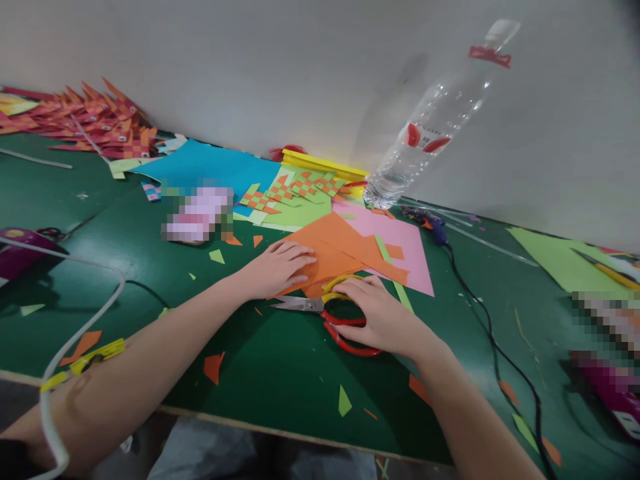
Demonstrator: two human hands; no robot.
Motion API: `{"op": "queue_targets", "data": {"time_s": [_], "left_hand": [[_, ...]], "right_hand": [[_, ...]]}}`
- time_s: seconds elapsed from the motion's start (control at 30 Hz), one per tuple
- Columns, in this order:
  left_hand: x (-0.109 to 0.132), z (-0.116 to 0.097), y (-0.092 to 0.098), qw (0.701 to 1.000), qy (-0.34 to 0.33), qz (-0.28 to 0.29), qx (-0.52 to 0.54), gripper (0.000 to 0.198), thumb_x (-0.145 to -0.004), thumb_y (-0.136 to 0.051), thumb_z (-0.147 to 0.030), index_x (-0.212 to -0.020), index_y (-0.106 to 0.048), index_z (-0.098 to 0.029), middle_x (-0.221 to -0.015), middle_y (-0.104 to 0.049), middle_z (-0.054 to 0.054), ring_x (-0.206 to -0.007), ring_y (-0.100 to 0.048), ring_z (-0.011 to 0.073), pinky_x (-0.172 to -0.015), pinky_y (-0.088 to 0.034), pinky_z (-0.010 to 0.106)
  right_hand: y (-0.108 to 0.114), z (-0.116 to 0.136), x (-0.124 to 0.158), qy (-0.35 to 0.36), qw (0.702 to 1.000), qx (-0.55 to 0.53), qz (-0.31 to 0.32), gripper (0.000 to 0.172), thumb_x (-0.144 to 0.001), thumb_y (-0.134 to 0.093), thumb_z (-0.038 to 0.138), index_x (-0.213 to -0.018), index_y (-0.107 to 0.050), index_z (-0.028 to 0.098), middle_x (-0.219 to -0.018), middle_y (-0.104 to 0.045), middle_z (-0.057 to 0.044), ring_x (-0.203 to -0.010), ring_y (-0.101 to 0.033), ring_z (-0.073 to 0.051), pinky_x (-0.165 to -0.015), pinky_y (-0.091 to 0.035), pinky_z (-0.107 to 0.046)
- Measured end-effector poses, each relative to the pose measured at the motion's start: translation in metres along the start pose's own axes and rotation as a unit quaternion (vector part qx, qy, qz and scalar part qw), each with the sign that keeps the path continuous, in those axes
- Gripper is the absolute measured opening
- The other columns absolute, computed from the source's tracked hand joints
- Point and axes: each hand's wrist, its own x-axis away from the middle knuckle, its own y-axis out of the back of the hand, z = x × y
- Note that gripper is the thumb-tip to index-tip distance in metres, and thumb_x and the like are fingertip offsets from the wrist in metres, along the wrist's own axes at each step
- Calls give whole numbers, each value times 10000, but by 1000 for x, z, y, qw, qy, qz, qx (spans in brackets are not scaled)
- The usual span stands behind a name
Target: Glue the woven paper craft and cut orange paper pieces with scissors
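My left hand [283,268] lies flat with its fingers stretched out on sheets of orange paper [330,240]. In my right hand [383,310] is a pair of scissors [311,305] with one red and one yellow handle loop, the fingers curled about the handles. The blades are slightly apart and point left, just below my left hand, over the green table. A pink sheet [415,267] lies partly under the orange paper, with green strips near it. Behind these, small green-and-orange woven paper pieces [293,190] rest on light green paper.
A clear plastic bottle [430,133] stands at the wall. A blue sheet [210,163], a blurred phone [203,213] and a pile of red-orange woven paper fish [100,123] lie leftward. On the right are a black cable [480,303] and a purple tool [610,393]. Paper scraps dot the table.
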Motion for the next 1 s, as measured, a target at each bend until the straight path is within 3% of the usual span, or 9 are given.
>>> {"op": "queue_targets", "data": {"time_s": [0.47,0.63,0.7,0.8,0.9,1.0], "left_hand": [[0,2,-3,1000,4,-3,17,407,-1004,-378,-404,-1366,-436,-228,-1443,-459,50,-1344,-367,210,-1125,-244,388],[-1,7,8,992,67,-48,91,362,-1000,-375,-342,-1327,-463,-215,-1386,-517,73,-1302,-423,216,-1094,-318,406],[0,11,12,981,129,-103,102,328,-990,-372,-302,-1275,-492,-195,-1316,-571,90,-1247,-477,228,-1059,-363,429],[2,16,15,961,196,-166,104,283,-962,-387,-254,-1201,-525,-190,-1217,-626,93,-1161,-544,234,-997,-418,447],[3,14,15,964,187,-172,81,264,-954,-386,-230,-1168,-538,-199,-1170,-646,83,-1132,-562,230,-988,-415,452],[3,5,15,981,131,-133,46,269,-967,-367,-232,-1168,-542,-194,-1180,-642,77,-1136,-552,224,-1012,-381,444]], "right_hand": [[3,8,1,38,998,20,37,351,-885,-591,310,-1223,-545,225,-1181,-652,-87,-1051,-600,-248,-923,-417,-445],[8,-8,6,31,999,-30,21,339,-843,-631,364,-1165,-593,264,-1151,-676,-57,-1071,-613,-243,-964,-421,-464],[11,-24,9,-7,999,-45,-31,362,-810,-652,395,-1146,-601,271,-1167,-670,-59,-1114,-595,-268,-959,-440,-470],[11,-53,13,-114,974,-49,-188,377,-782,-631,396,-1131,-601,256,-1176,-658,-89,-1071,-612,-301,-886,-489,-481],[7,-77,15,-249,921,-13,-298,443,-743,-648,424,-1128,-586,215,-1161,-658,-129,-987,-638,-321,-842,-500,-496],[1,-87,15,-308,898,73,-306,516,-764,-626,436,-1215,-535,203,-1205,-630,-157,-1052,-610,-362,-893,-450,-578]]}}
